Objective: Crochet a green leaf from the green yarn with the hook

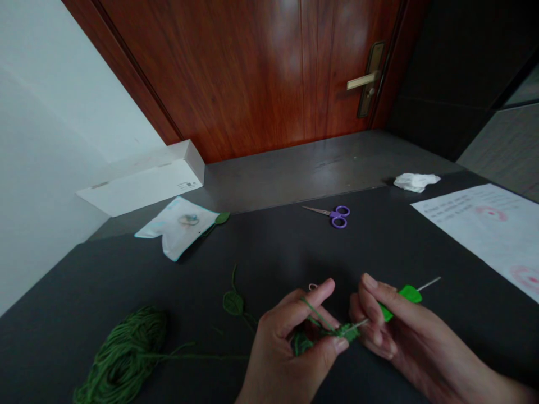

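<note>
My left hand (290, 342) pinches a small piece of green crochet work (332, 332) between thumb and fingers, with the yarn strand running over its forefinger. My right hand (391, 331) grips a crochet hook with a bright green handle (400, 300); the metal tip pokes into the green work. A strand leads left to a loose skein of dark green yarn (126, 353) on the dark table (273, 252). A finished green crocheted leaf (233, 303) lies just left of my left hand.
Purple-handled scissors (334, 215) lie further back at the centre. A white plastic bag (179, 224) with a green piece at its edge and a white box (143, 177) sit at the back left. Crumpled tissue (416, 181) and a printed sheet (488, 230) lie right. A wooden door (261, 73) stands behind.
</note>
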Demonstrator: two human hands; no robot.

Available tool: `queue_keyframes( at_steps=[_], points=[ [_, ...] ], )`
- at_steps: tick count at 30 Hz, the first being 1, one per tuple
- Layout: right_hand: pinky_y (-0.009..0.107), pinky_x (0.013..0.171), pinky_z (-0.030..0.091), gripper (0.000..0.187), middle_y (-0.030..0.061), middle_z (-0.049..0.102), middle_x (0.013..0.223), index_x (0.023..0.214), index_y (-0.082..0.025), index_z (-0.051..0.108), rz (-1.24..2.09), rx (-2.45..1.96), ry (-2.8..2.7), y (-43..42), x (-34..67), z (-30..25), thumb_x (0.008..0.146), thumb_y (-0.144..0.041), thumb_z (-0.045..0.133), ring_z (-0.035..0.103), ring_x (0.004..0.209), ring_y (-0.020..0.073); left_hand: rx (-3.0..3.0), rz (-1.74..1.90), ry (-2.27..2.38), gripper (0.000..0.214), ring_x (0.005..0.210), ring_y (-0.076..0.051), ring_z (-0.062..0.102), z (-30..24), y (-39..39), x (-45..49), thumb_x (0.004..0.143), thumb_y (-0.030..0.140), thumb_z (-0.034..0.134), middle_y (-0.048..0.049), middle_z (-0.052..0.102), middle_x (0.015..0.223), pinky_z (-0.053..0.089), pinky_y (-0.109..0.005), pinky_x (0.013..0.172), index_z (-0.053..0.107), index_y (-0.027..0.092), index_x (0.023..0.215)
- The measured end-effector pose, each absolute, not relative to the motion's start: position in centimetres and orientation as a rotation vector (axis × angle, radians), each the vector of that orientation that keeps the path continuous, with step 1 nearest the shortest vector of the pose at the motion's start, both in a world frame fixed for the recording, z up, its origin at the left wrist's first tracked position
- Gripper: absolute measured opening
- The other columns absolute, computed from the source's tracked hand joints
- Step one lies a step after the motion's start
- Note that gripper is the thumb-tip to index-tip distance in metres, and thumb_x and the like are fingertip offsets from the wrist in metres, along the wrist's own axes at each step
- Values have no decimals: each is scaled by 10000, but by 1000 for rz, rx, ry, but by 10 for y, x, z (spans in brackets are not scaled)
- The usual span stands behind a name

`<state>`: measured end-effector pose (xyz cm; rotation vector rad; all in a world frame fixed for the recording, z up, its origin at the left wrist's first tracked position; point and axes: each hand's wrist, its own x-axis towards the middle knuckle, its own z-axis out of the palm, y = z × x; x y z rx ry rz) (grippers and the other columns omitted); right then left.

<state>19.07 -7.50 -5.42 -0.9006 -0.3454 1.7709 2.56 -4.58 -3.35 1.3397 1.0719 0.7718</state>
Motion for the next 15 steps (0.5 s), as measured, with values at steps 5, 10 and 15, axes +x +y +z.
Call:
queue_keyframes(
  at_steps=[5, 10, 15],
  points=[
    [186, 504, 382, 381, -25, 566, 552, 575, -184, 634, 1736, -891, -482, -78, 192, -52, 800, -479, 724, 418, 510, 92, 1135, 521, 1026, 522, 696, -107, 553, -27, -41, 19, 660, 183, 767, 47, 643, 726, 424, -257, 747, 698, 290, 1166],
    [221, 503, 394, 434, -4, 596, 569, 597, -195, 649, 1618, -875, -757, -79, 195, -56, 920, -475, 575, 462, 523, 115, 906, 346, 827, 605, 665, -80, 512, -26, -33, 12, 585, 191, 848, 39, 622, 754, 393, -225, 694, 697, 250, 1168],
    [294, 560, 427, 473, 18, 619, 600, 640, -223, 688, 1452, -862, -1140, -84, 207, -60, 974, -476, 470, 531, 553, 150, 837, 216, 710, 558, 604, -63, 444, -23, -28, 14, 570, 202, 853, 46, 575, 681, 336, -198, 630, 721, 181, 1111]
  ],
)
